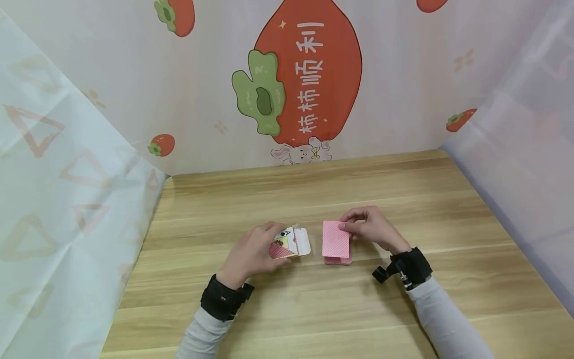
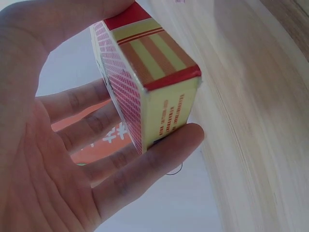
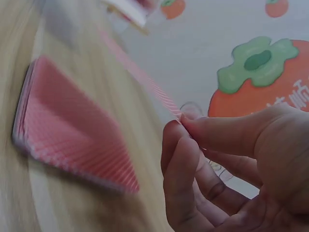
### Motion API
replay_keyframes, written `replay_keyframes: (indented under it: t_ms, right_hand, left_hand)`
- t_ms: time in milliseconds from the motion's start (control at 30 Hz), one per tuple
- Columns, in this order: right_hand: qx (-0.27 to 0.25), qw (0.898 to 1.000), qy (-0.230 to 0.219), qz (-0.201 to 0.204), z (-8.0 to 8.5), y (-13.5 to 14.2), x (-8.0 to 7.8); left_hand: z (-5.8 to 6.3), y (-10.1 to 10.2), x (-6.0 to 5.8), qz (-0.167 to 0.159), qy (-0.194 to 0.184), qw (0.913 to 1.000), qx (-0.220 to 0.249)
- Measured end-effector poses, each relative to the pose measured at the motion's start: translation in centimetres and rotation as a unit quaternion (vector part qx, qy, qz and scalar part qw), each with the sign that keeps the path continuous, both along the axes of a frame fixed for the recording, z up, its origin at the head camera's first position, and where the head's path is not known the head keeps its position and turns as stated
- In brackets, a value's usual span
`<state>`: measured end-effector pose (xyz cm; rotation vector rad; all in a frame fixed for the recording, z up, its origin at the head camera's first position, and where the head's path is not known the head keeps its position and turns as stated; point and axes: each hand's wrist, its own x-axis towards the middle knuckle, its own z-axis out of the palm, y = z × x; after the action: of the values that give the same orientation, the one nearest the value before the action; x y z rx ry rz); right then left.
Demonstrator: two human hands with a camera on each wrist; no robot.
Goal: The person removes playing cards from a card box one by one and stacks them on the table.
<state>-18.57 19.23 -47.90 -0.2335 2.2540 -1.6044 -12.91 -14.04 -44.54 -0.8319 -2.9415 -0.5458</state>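
Note:
My left hand (image 1: pixel 251 251) grips a playing-card box (image 2: pixel 166 58), thumb on one side and fingers on the other. In the head view the box's white flap (image 1: pixel 304 242) stands open toward the right, and a picture with an "A" shows on its upper face. My right hand (image 1: pixel 374 230) pinches a red-patterned playing card (image 1: pixel 335 239) between thumb and fingers. That card is raised over a stack of cards (image 3: pixel 72 125) lying on the table, red backs up. From above it covers most of the stack. In the right wrist view the card appears nearly edge-on.
Both hands work over a wood-grain table (image 1: pixel 287 309). A white backdrop (image 1: pixel 385 124) with persimmon prints rises behind it, and patterned sheets hang at the left (image 1: pixel 67 199) and right (image 1: pixel 520 164) sides. Black straps with small cameras sit on both wrists.

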Motion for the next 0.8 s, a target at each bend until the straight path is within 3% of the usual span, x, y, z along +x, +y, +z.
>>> replay_keyframes:
  t_ms: [167, 367, 800]
  right_hand:
    - [0.054, 0.998, -0.010, -0.005, -1.4, 0.4, -0.3]
    - [0.052, 0.999, -0.015, -0.005, -1.9, 0.2, -0.2]
    - [0.140, 0.985, 0.105, 0.002, -2.1, -0.7, -0.1]
  left_hand:
    - [-0.1, 0.1, 0.1, 0.001, -0.005, 1.0000, -0.006]
    - [-0.2, 0.3, 0.1, 0.006, -0.010, 0.9999, -0.005]
    - [-0.3, 0.3, 0.1, 0.003, 0.001, 0.9999, -0.014]
